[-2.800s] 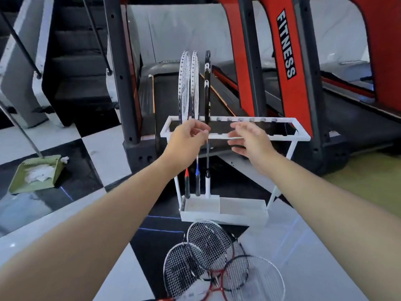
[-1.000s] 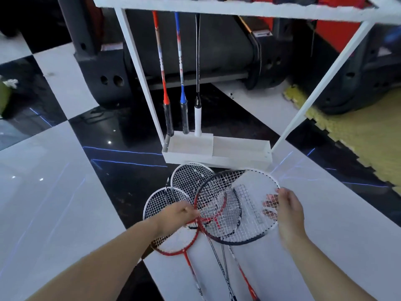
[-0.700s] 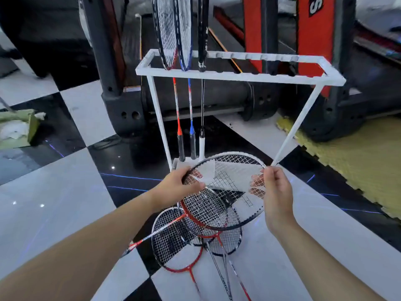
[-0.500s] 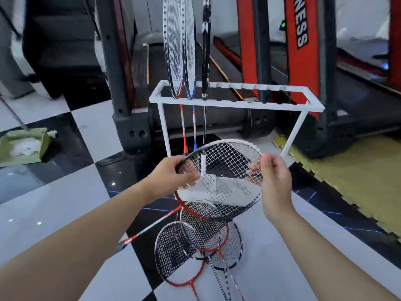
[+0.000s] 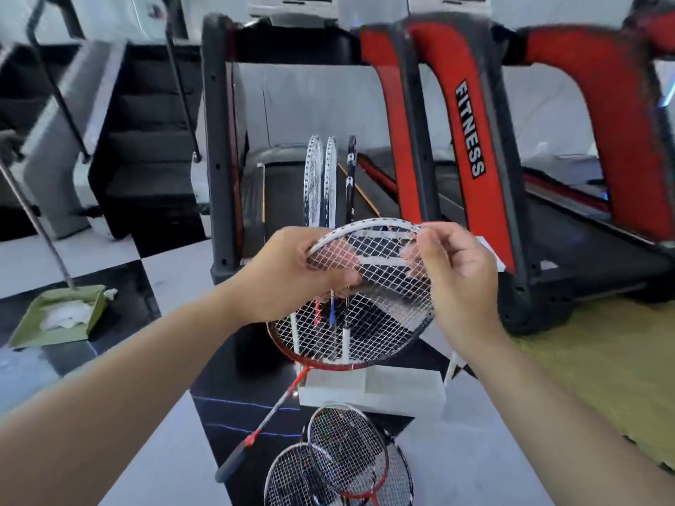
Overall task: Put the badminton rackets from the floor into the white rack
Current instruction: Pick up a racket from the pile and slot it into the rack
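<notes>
You've lifted the racket (image 5: 365, 297) higher, level with the white rack's (image 5: 372, 390) top.
Left hand (image 5: 288, 275) and right hand (image 5: 456, 275) pinch its head rim; the rack's top rail sits mostly hidden behind it.

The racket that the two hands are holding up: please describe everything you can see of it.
The held racket has an oval frame, white at the top, dark on the right side and red near the throat, with white strings. Its red and white shaft runs down to the left and ends in a dark grip above the floor. The left hand grips the upper left of the rim and the right hand pinches the upper right. The head is tilted in front of the white rack.
</notes>
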A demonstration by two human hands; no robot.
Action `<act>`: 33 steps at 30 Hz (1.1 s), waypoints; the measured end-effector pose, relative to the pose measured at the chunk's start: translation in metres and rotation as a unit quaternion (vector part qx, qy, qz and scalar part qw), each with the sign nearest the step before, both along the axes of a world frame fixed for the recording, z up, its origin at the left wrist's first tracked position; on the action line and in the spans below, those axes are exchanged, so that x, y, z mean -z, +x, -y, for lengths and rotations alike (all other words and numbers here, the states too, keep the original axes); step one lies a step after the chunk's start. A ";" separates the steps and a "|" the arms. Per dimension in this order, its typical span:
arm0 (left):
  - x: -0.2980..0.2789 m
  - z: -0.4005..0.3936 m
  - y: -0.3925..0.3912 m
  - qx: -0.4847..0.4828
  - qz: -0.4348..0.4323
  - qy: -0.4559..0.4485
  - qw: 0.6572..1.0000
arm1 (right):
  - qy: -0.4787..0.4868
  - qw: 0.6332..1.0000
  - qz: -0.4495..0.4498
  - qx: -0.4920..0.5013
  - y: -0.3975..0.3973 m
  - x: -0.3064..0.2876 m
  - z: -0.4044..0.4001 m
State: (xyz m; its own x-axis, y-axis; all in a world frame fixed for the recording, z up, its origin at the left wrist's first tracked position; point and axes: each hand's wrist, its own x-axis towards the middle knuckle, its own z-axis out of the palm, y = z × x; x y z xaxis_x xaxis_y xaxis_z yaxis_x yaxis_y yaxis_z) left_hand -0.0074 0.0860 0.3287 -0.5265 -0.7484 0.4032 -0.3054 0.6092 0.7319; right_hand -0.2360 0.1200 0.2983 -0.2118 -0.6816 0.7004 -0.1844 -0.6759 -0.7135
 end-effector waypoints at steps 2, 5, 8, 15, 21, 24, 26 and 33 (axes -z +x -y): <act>-0.015 -0.013 0.001 -0.029 -0.010 -0.042 0.999 | -0.013 1.000 0.008 -0.014 -0.001 -0.019 -0.007; -0.042 -0.034 -0.001 -0.050 -0.027 -0.103 0.993 | -0.002 0.992 0.094 -0.084 -0.001 -0.037 -0.017; -0.076 -0.057 -0.009 -0.035 -0.055 -0.181 0.981 | 0.070 0.969 0.160 -0.174 -0.004 -0.041 -0.022; -0.136 -0.091 -0.022 -0.026 -0.150 -0.287 0.946 | 0.144 0.970 0.126 -0.150 -0.004 -0.052 -0.031; -0.189 -0.113 -0.003 -0.037 -0.241 -0.329 0.912 | 0.237 0.956 -0.101 -0.144 0.008 -0.074 -0.047; -0.213 -0.126 0.003 -0.031 -0.278 -0.336 0.899 | 0.213 0.953 -0.170 -0.134 0.024 -0.092 -0.055; -0.223 -0.134 0.006 -0.028 -0.302 -0.341 0.890 | 0.177 0.956 -0.200 -0.118 0.034 -0.107 -0.057; -0.231 -0.135 0.012 -0.057 -0.365 -0.330 0.869 | 0.094 0.951 -0.294 0.028 0.040 -0.158 -0.041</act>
